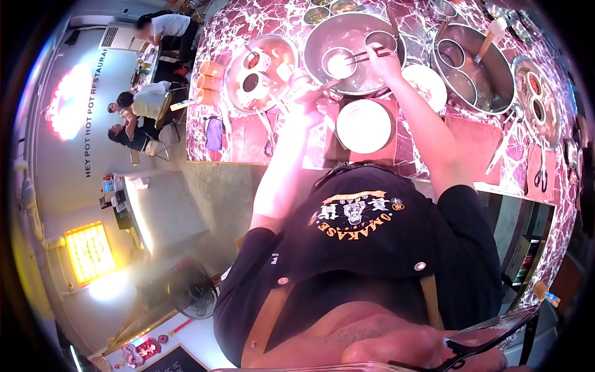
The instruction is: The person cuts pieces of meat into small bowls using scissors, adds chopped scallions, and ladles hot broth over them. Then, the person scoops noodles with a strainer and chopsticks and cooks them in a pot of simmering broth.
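Observation:
My right hand [385, 67] is closed around dark chopsticks [365, 56], held over a large metal pot [313, 40]. Their tips reach a round metal ladle or small bowl [339, 62] with something white in it. At the pot's near left rim, my left hand [305, 98] is closed on a utensil handle [330, 85] that slants toward that round vessel; glare washes out its fingers. A second small round container [379, 41] sits inside the pot, beside the right hand. Just below the pot is a white plate [364, 126].
Left is a metal pan [273, 46] with small containers; orange cups [209, 82] stand beyond it. A deep pot [505, 71] and another plate [427, 87] are right. Tongs or scissors [268, 133] lie near the edge. Several people sit across the room.

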Demonstrator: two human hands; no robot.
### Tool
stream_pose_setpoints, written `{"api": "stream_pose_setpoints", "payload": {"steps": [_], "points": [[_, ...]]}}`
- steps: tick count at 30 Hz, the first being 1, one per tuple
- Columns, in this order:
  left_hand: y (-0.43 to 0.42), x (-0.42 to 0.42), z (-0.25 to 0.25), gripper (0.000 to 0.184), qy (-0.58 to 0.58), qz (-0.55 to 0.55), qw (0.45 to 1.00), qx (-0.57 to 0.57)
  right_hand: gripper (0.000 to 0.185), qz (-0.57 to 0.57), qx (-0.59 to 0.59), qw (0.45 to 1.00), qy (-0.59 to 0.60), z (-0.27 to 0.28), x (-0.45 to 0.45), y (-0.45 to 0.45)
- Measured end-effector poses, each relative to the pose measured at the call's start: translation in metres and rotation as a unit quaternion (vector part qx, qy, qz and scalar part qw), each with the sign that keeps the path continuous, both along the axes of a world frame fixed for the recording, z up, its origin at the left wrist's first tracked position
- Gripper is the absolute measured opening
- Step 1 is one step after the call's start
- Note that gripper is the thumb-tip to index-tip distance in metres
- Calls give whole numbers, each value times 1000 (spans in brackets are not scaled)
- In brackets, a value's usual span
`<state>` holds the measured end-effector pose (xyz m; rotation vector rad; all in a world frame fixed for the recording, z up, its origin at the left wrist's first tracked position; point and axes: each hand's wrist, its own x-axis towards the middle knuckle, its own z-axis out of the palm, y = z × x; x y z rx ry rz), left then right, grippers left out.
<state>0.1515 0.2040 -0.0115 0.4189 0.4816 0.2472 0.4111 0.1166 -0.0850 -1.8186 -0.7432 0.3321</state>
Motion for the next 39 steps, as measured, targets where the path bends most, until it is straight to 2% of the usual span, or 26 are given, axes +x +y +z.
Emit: {"api": "stream_pose_setpoints", "payload": {"steps": [3, 4, 7, 9, 11, 13, 14, 15, 16, 17, 19, 22, 25, 30, 32, 35, 36, 37, 38, 39], "points": [[-7, -5, 2, 20, 22, 19, 999, 32, 27, 49, -62, 996, 33, -2, -4, -2], [-10, -7, 4, 20, 30, 25, 998, 44, 31, 37, -45, 998, 14, 2, 2, -1], [-14, -10, -5, 19, 69, 64, 992, 86, 35, -56, -6, 996, 75, -10, -1, -1], [-13, -6, -5, 17, 81, 77, 987, 118, 39, 26, 7, 995, 99, -30, -6, 4], [-15, -7, 11, 15, 63, 67, 984, 154, 34, 28, 1, 999, 41, 5, -5, -6], [-12, -25, 30, 17, -2, -24, 999, 28, 28, 62, 37, 987, 141, 58, -2, -32], [-11, -34, 40, 18, -24, -72, 997, -33, 25, 39, 85, 979, 180, 88, -7, -48], [-27, -39, 74, 19, 21, -49, 997, -50, 28, 33, 121, 975, 184, 108, -5, -64], [-31, -46, 83, 25, 22, -62, 997, 33, 28, 14, 151, 975, 160, 114, -2, -76], [-20, -63, 65, 29, 128, -26, 989, 65, 26, 15, 205, 969, 134, 134, -4, -90], [-34, -82, 92, 32, 230, -42, 951, 203, 24, -1, 194, 971, 139, 149, -6, -113], [-64, -84, 128, 35, 225, -55, 904, 359, 22, -1, 222, 964, 147, 126, -11, -117], [-85, -83, 144, 40, 232, -70, 887, 393, 21, -26, 281, 947, 154, 114, -18, -96], [-95, -91, 149, 48, 224, -45, 889, 396, 15, 3, 377, 925, 40, 145, -26, -83], [-101, -97, 149, 50, 224, -29, 885, 408, 13, 15, 380, 925, 2, 160, -36, -91], [-105, -104, 144, 57, 192, -12, 931, 309, 6, 36, 347, 934, -84, 157, -50, -105], [-107, -104, 135, 60, 191, 20, 938, 289, 5, 55, 338, 924, -172, 154, -54, -108], [-104, -100, 121, 48, 194, 65, 945, 256, 5, 77, 334, 903, -257, 150, -60, -106], [-96, -87, 93, 37, 183, 125, 958, 183, 7, 106, 289, 921, -238, 136, -64, -104], [-87, -80, 75, 28, 148, 116, 975, 122, 8, 118, 212, 950, -195, 127, -71, -101]]}}
